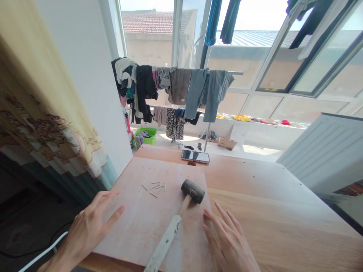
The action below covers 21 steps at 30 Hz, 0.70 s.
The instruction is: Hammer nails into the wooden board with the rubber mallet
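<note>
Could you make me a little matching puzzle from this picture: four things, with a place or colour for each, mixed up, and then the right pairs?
Things
1. Mallet
2. Nails
3. Phone
4. Basket

Places and colours
A. Lying flat near the far edge of the table
B. Bright green, with cloth in it
C. Dark head, pale handle
D. Loosely scattered on the board

Right pairs: 1-C, 2-D, 3-A, 4-B

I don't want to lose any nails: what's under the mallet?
Under the mallet is the pale board, visible around its head. The spot beneath is covered, so I can't rule out a nail; the visible nails lie left of its head.
</note>
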Motion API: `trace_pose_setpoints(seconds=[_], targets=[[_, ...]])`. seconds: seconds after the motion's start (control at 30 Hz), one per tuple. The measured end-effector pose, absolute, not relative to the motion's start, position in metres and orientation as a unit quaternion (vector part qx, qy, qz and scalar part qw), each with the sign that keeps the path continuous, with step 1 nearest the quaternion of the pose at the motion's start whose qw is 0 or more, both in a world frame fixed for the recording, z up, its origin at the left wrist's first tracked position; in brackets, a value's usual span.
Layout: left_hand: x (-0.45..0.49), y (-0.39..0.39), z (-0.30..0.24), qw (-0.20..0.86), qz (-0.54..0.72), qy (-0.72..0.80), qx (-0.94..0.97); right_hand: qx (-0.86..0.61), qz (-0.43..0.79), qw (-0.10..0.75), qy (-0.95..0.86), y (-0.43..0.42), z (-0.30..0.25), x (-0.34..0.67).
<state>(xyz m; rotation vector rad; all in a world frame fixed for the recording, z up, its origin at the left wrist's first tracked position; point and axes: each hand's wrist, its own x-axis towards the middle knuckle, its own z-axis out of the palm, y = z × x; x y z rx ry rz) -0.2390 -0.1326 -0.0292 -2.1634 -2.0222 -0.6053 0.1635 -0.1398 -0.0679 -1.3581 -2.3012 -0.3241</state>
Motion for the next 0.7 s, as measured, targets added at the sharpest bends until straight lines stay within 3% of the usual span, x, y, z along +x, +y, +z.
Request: trace_pose_setpoints(seconds=[0.3, 0.43, 0.53, 0.7], targets=[[-0.15, -0.147, -0.032, 0.041, -0.215, -0.526, -0.822, -0.653, -0.103, 0.239, -0.711, -0.173, -0.064, 0.273], [-0.109, -0.118, -0.015, 0.026, -0.188, -0.494, -0.849, -0.722, 0.04, 0.265, -0.638, -0.182, -0.054, 0.262], [-0.076, -0.084, -0.005, -0.039, -0.14, -0.43, -0.891, -0.707, 0.16, 0.236, -0.648, -0.177, -0.05, 0.242], [-0.044, -0.038, -0.005, -0.113, -0.076, -0.352, -0.926, -0.714, 0.225, 0.223, -0.624, -0.168, -0.048, 0.232]])
